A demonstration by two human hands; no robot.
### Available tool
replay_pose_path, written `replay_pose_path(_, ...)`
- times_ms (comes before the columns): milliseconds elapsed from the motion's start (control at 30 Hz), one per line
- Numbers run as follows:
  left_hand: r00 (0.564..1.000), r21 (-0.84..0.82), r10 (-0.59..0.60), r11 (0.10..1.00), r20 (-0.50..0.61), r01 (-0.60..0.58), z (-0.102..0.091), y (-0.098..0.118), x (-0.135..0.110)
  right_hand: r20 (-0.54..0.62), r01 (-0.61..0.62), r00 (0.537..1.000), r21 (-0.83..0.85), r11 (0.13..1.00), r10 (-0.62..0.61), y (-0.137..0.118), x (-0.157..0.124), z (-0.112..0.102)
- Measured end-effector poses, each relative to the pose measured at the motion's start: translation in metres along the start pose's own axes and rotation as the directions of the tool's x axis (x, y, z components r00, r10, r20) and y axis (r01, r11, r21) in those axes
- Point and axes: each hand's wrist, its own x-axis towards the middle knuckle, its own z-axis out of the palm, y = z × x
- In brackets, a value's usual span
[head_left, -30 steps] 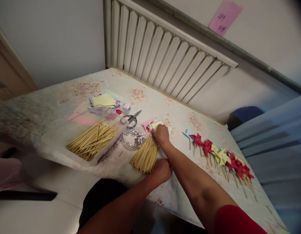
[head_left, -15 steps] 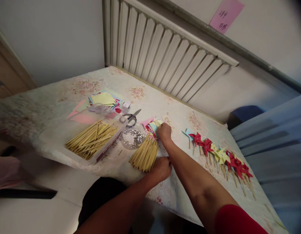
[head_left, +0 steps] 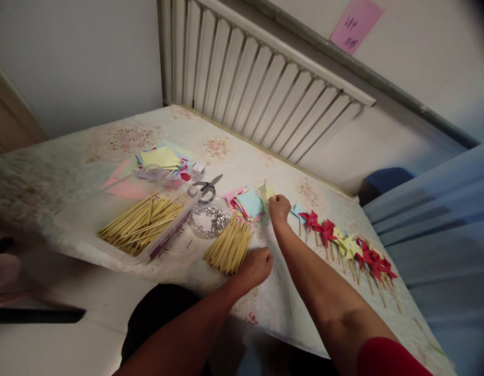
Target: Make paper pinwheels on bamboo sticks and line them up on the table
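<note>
My right hand pinches a pale yellow paper piece by its edge, just right of a stack of coloured paper pieces with a light blue one on top. My left hand is closed near the table's front edge, its fingers curled; whatever may be inside is hidden. Beside it, a bundle of thin wooden sticks lies fanned below the stack. A round clear dish of small shiny pieces sits left of the sticks.
A clear plastic box of sticks stands at the left, with scissors behind it. More coloured paper lies farther back. Finished paper pinwheels line the right side. A radiator runs along the table's far edge.
My right hand has moved right, away from the stack, with the yellow paper in its fingers. The blue piece on top now shows. My left hand remains closed in nearly the same spot.
</note>
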Motion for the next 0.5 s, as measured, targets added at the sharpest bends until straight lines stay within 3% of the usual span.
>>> replay_pose_path(133,0.997,-0.168,-0.067,0.983,0.047,0.074,0.0,0.0,0.0,-0.114,-0.023,0.993,0.024,0.999,0.025,0.011,0.001,-0.021)
replay_pose_path(300,0.97,-0.465,-0.175,0.854,0.168,0.235,-0.002,0.007,0.001,-0.241,-0.018,0.969,0.183,0.983,0.062,0.04,-0.003,-0.045)
replay_pose_path(400,0.962,-0.592,-0.195,0.759,0.189,0.27,-0.004,0.012,0.002,-0.247,-0.003,0.965,0.322,0.947,0.086,0.06,-0.011,-0.056)
replay_pose_path(500,0.959,-0.709,-0.221,0.648,0.177,0.28,-0.007,0.016,0.004,-0.163,-0.042,0.976,0.514,0.857,0.145,0.074,-0.028,-0.066)
